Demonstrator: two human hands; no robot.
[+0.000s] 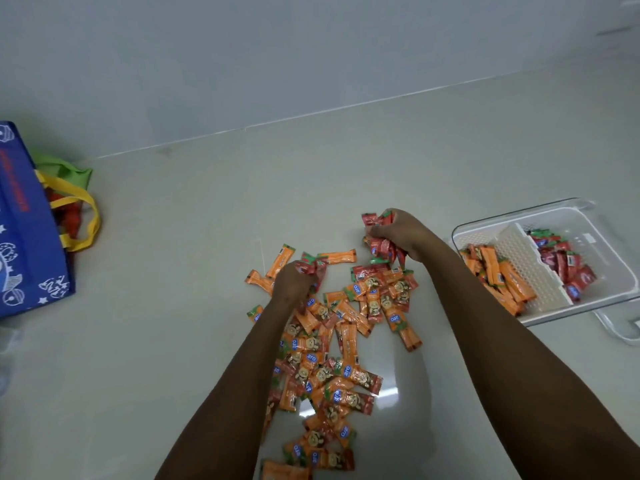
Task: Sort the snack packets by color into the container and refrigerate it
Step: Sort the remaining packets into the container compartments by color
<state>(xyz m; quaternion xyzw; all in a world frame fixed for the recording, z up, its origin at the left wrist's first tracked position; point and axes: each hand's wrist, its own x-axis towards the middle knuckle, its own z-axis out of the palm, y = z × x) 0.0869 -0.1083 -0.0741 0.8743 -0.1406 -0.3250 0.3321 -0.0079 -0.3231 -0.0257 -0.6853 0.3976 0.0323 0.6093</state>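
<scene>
Packets (332, 358) lie in a loose heap on the pale surface (194, 271), the heap's long axis running from the near edge away toward the far wall; the single packets are slim sticks that point every which way, orange and red mixed. A few orange ones at the heap's far left end lie tilted or crosswise. The left hand (294, 284) has its grip curled round a small bunch of red packets (313, 266) at the far end of the heap. The right hand (403, 237) grips a bigger bunch (381, 245) of red ones, held just above the heap. Near the right edge sits the container (540, 211), a clear tray with a white divider (526, 265) running slantwise: orange packets (498, 275) fill the left compartment, red packets (562, 263) the right. Both forearms cross over the heap and hide part of it. At the left edge stands a blue bag (24, 237) with yellow handles.
</scene>
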